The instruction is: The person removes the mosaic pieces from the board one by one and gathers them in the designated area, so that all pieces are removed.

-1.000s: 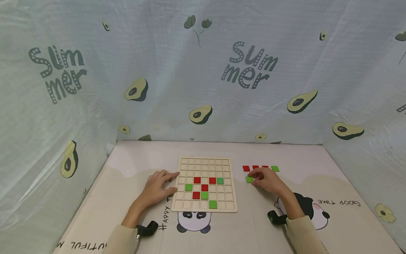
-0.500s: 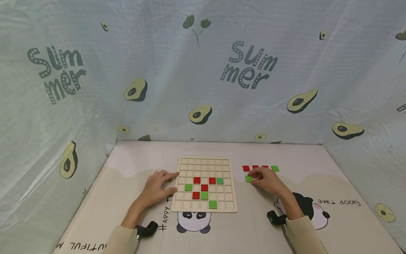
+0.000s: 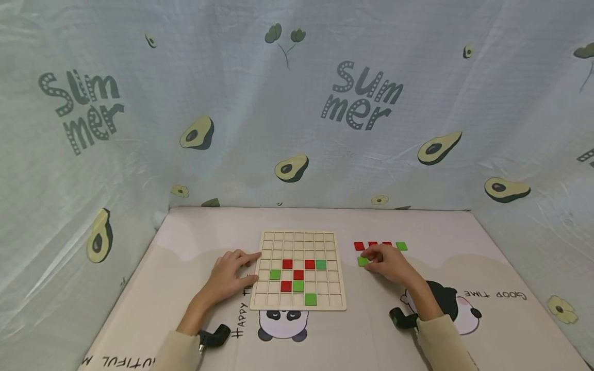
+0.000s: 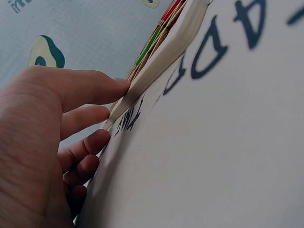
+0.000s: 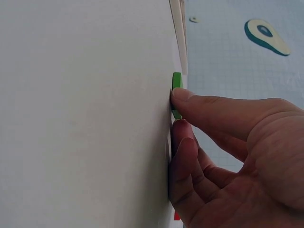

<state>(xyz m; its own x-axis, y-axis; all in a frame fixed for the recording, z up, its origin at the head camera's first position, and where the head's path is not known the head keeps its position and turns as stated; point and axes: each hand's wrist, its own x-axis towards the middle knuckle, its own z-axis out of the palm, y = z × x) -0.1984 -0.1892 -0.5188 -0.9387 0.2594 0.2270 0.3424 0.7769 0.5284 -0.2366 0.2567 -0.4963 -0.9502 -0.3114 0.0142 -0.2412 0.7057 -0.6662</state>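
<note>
A pale wooden grid board point(image 3: 320, 299) lies in the middle of the table, with several red and green square tiles set in its cells. My left hand point(image 3: 227, 275) is at the board's left side, thumb and index fingertip touching its edge; in the left wrist view the fingers point(image 4: 95, 88) reach to the board's side point(image 4: 164, 59). To the right of the board, my right hand point(image 3: 390, 263) pinches a green tile point(image 3: 362, 262) low over the tablecloth. The right wrist view has the thumb on this green tile point(image 5: 177, 80), other fingers curled below.
Behind the right hand is a row of loose tiles: a red tile point(image 3: 359, 246), more red ones partly hidden by the hand, and a green tile point(image 3: 401, 246). Printed cloth walls point(image 3: 297, 129) stand at the back and sides of the table point(image 3: 204, 226).
Both hands stay almost where they were, the left at the board's edge and the right at the green tile. The head view has shifted very slightly.
</note>
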